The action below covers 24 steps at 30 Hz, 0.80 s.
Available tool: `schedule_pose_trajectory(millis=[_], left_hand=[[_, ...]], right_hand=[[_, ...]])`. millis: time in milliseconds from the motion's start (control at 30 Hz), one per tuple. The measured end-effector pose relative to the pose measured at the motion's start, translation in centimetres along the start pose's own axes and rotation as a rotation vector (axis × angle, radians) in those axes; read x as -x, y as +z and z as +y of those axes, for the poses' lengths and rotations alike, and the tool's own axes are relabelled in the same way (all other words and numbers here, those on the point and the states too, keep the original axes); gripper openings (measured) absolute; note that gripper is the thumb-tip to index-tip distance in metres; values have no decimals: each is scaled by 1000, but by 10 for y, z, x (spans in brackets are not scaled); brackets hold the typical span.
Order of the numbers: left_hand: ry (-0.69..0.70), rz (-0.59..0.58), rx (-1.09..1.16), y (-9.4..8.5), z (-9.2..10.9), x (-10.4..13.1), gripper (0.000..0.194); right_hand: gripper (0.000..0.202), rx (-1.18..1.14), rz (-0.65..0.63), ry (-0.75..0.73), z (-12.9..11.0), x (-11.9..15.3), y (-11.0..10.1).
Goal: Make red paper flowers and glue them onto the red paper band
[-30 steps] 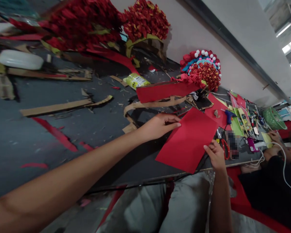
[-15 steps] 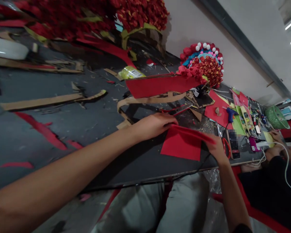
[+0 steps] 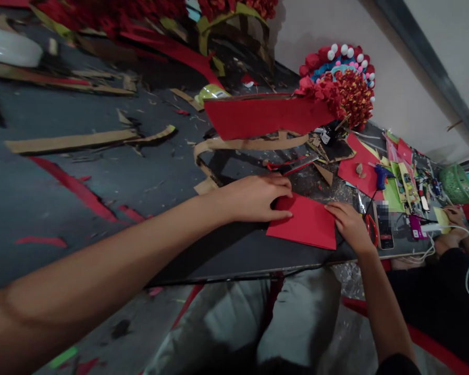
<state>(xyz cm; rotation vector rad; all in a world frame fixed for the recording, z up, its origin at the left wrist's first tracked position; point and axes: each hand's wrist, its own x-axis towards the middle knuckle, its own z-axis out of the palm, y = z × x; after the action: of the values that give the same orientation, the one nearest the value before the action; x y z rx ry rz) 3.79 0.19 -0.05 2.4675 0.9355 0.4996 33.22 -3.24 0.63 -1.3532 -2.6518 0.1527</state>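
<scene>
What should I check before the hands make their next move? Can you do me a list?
1. Paper on the table: ok, it looks flat near the front edge.
2. Left hand on the paper: ok, at its left side.
3. Right hand on the paper: ok, fingertips at its right side.
4. All corners lined up: cannot tell, left fingers hide part.
5. Orange scissors off the paper: ok, past the right hand.
6. Scraps tidied up: not ok, red strips lie on the left.
</scene>
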Motion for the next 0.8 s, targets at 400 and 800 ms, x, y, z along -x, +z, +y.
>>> schedule_pose_trajectory(millis=[400,800], left_hand=[[-3,-66,-113,2,2,0,45],[-5,-76,-155,3,2,1,46]], right_hand=[[38,61,6,-39,4,2,1],[40,135,-30,-27,1,2,-1]])
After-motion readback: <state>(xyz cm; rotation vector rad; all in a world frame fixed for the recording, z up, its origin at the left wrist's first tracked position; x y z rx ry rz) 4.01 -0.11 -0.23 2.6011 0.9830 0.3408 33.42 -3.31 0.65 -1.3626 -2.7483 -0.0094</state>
